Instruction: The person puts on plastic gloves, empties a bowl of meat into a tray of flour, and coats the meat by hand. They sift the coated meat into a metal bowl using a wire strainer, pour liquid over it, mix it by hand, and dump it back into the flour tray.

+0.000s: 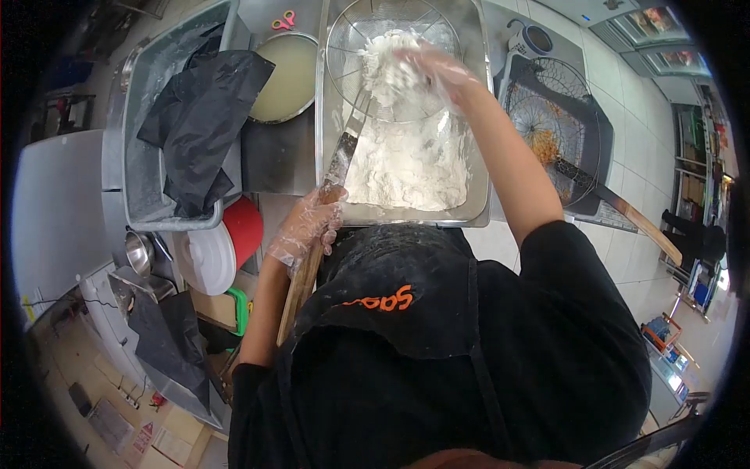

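My left hand (307, 224), in a clear plastic glove, is closed around the long wooden handle of a round wire-mesh strainer (348, 59). The strainer lies over a deep metal tray (478, 207) that holds a bed of white flour (406, 172). Floury, clumped pieces (387, 66) are heaped in the mesh. Over the right side of that heap is my right hand (437, 69), also gloved. Motion smears its fingers, so whether they grip anything is unclear.
Left of the tray stands a pot of cloudy pale liquid (285, 82), with pink scissors (283, 20) behind it. Further left, black plastic (207, 109) drapes over a grey tub (133, 184). At right, a wire skimmer (578, 176) with fried bits rests over a dark basin (600, 133).
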`<state>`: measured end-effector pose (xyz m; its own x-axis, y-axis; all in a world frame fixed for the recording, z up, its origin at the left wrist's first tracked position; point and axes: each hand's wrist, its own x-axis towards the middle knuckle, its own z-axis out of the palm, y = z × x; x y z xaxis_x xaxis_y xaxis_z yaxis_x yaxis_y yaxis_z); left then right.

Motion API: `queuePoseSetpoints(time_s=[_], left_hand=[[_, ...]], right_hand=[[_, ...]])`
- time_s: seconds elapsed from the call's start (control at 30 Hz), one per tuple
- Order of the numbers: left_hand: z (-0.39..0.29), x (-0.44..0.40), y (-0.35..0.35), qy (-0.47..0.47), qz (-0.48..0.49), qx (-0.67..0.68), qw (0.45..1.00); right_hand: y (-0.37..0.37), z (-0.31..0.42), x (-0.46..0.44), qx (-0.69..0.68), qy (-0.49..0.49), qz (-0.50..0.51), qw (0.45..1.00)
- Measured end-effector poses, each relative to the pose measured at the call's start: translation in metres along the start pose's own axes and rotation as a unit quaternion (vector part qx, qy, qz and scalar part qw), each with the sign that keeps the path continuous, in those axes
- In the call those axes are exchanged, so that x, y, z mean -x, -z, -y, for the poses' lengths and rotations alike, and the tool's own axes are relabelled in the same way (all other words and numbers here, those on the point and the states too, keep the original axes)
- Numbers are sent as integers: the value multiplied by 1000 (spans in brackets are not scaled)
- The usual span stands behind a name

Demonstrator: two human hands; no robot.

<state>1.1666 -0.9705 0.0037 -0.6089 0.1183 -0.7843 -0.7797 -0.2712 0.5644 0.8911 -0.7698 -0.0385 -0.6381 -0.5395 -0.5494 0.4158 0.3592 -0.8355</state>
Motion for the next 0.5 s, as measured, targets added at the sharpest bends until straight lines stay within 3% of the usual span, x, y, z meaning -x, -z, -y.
queuePoseSetpoints(time_s=[0.07, 0.2, 0.23, 0.27, 0.3, 0.33, 0.37, 0.4, 0.47, 0.5], left_hand=[[0, 0, 1, 1, -1, 3, 1000], [-7, -1, 6, 16, 7, 14, 1000], [-10, -1, 8, 16, 4, 18, 1000], [-14, 0, 9, 16, 13, 18, 1000], [-18, 0, 9, 14, 23, 17, 1000], [-22, 0, 10, 13, 18, 21, 1000], [-25, 1, 11, 15, 17, 4, 1000], [-26, 1, 11, 18, 18, -13, 1000], [-27, 1, 10, 24, 15, -16, 999], [-27, 1, 10, 32, 14, -18, 999]], right_hand=[[2, 0, -16, 75, 71, -96, 990], [-5, -15, 2, 243, 109, -135, 954], [-8, -14, 12, 313, 49, -31, 948], [-14, -25, 21, 383, 63, 51, 920], [-21, -37, 29, 442, 86, 131, 883], [-31, -76, 26, 497, 181, 187, 828], [-43, -106, 23, 497, 183, 190, 827], [-54, -133, 20, 532, 257, 64, 804], [-67, -131, 15, 554, 324, -69, 764], [-77, -106, 9, 499, 152, 10, 853]])
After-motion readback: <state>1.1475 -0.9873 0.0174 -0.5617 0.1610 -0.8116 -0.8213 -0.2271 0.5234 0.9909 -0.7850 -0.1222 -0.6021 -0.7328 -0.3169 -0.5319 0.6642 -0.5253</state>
